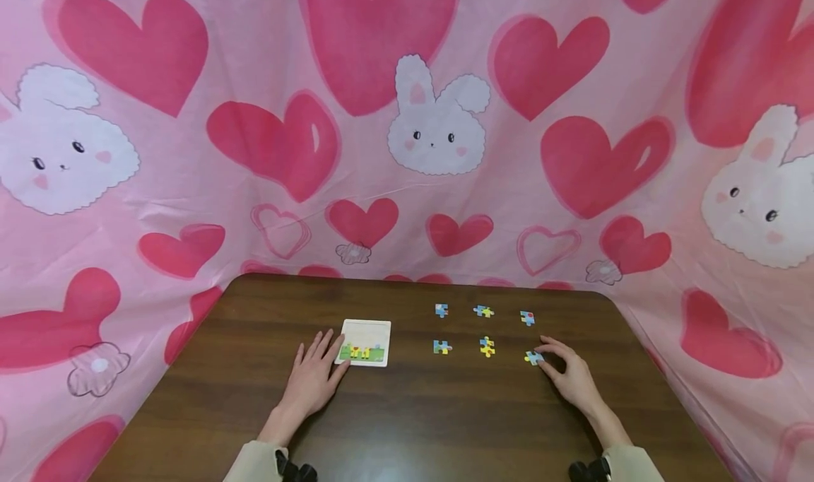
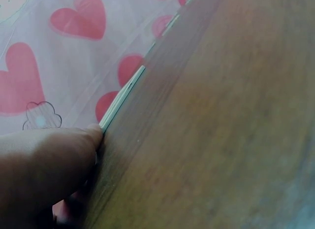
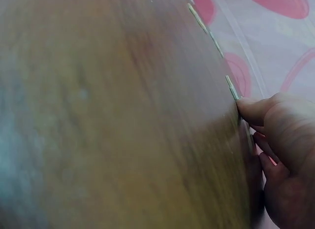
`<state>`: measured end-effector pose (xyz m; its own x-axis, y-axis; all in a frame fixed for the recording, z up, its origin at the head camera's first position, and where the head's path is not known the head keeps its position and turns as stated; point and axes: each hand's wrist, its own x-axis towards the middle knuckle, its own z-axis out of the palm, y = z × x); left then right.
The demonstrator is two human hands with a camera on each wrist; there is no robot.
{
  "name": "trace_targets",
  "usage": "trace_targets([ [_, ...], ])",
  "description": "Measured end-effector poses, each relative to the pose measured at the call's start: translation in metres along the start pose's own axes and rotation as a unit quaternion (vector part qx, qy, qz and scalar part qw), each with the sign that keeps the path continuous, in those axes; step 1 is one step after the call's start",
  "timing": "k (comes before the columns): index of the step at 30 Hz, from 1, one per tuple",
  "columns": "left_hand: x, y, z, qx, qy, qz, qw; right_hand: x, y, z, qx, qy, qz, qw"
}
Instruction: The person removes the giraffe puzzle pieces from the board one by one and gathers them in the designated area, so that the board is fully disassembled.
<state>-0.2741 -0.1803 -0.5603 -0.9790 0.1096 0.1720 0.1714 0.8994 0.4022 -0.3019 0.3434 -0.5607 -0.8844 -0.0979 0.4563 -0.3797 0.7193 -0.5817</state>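
A white-framed puzzle board [image 1: 367, 329] with a green and yellow picture strip along its lower part lies on the left of the table. The left hand [image 1: 311, 383] rests flat beside it, spread fingers touching its left edge; the left wrist view shows the thumb of this hand [image 2: 54, 165] at the board's edge [image 2: 120, 103]. On the right, the right hand [image 1: 575, 381] has thumb and forefinger on the edge of a blue and yellow puzzle piece [image 1: 533, 357] lying on the table. In the right wrist view the hand [image 3: 288, 155] touches that thin piece [image 3: 232, 88].
Other puzzle pieces lie in two rows on the brown table [image 1: 407, 418]: top row left [image 1: 441, 310], middle [image 1: 484, 312] and right [image 1: 527, 318], lower row left [image 1: 441, 347] and middle [image 1: 487, 346]. A pink cloth [image 1: 407, 206] with hearts and rabbits hangs around the table.
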Motion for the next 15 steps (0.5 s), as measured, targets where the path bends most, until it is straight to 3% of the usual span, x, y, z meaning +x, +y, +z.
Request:
trace_targets([
  [9,0.001,-0.001,0.002,-0.012,0.012,0.011,0.9998,-0.001,-0.003,-0.004,-0.013,-0.001,0.014,0.9998],
  [15,0.004,-0.009,-0.007,-0.002,-0.024,0.009,0.9997,0.01,-0.027,0.003,-0.034,0.013,-0.025,0.999],
])
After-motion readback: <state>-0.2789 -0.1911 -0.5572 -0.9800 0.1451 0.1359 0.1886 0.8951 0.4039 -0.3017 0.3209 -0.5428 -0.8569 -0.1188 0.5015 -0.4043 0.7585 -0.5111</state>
